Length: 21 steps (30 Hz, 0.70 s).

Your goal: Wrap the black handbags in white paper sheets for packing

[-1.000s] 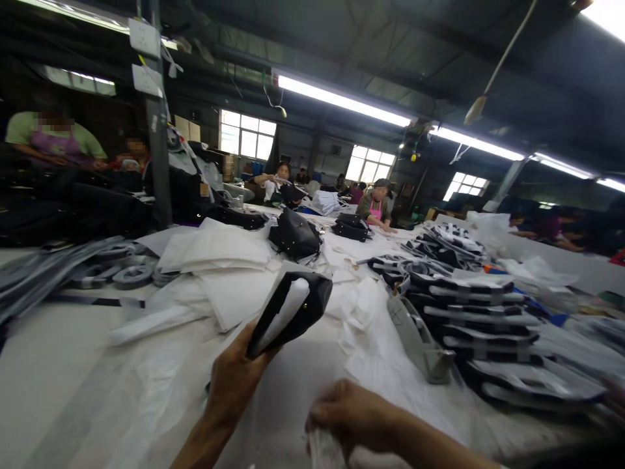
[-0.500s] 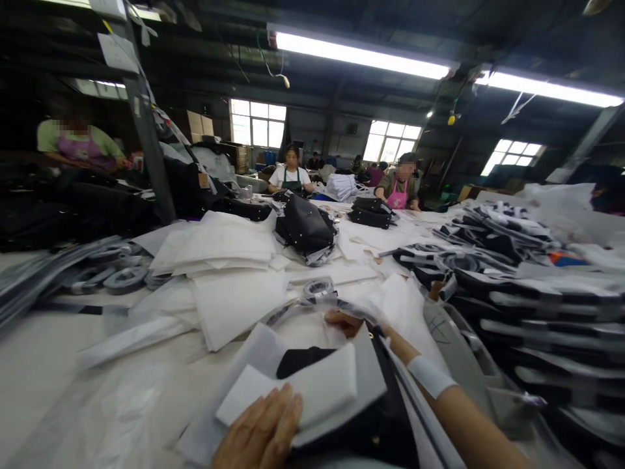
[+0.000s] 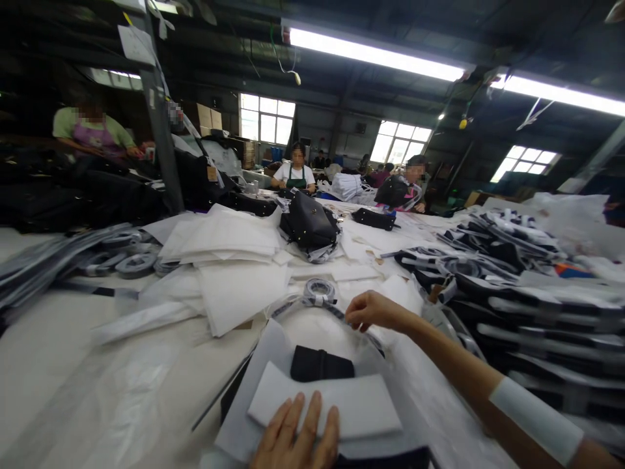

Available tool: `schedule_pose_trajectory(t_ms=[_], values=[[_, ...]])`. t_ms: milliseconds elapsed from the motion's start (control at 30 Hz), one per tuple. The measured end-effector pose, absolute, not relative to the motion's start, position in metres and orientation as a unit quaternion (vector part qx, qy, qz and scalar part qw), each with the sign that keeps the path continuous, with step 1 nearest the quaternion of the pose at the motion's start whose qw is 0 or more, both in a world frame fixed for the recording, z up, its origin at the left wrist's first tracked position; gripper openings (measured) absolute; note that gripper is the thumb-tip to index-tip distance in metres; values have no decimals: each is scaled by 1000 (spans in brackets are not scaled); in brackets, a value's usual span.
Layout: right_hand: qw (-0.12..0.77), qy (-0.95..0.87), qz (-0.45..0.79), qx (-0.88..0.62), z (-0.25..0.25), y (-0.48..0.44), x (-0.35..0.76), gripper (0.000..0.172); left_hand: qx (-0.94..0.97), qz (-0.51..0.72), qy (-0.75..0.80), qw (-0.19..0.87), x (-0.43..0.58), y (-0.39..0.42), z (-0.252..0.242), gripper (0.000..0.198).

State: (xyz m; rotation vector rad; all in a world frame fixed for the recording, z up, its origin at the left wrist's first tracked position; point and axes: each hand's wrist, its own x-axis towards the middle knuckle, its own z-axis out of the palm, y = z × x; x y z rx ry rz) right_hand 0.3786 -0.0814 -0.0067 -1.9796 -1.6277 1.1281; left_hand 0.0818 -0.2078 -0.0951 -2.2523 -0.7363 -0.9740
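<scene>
My left hand (image 3: 299,435) lies flat, fingers spread, on a folded white foam sheet (image 3: 361,400). Under the foam is a larger pale sheet (image 3: 273,348) on a black bag (image 3: 385,458), of which only parts show. A black flap with a narrow strap (image 3: 322,363) pokes out beyond the foam. At the bag's far side an arched handle (image 3: 288,305) is wrapped in clear plastic. My right hand (image 3: 368,311) is over the handle's right part with fingers curled together; what they pinch, if anything, is hidden. A coiled wrapped strap (image 3: 319,290) lies just past the handle.
White sheets (image 3: 224,241) are piled beyond on the left, near coiled straps (image 3: 137,262). A black bag (image 3: 310,225) stands farther off. Wrapped black pieces (image 3: 541,306) form a tall stack at right. Across the table a co-worker in a pink apron (image 3: 407,185) holds a bag.
My right hand has come up from inside the handle to its top right. My left hand has shifted right with the foam, now lying flatter. The far co-worker has lifted a black bag.
</scene>
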Motion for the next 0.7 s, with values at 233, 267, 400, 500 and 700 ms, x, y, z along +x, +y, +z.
schedule_pose_trajectory(t_ms=[233, 267, 400, 500, 700], values=[[27, -547, 314, -775, -41, -92, 342, 35, -808, -445, -295, 248, 103, -220, -107, 32], [22, -546, 302, -781, -45, -89, 339, 36, -810, -442, -296, 248, 103, -221, -108, 32], [11, -531, 312, -788, -52, -84, 328, 32, -839, -375, -277, 282, 94, -221, -106, 36], [50, -530, 334, -778, -52, -89, 326, 27, -856, -321, -260, 310, 87, -221, -102, 38], [222, -546, 391, -707, -40, -111, 339, 25, -901, -256, -221, 270, 89, -227, -93, 37]])
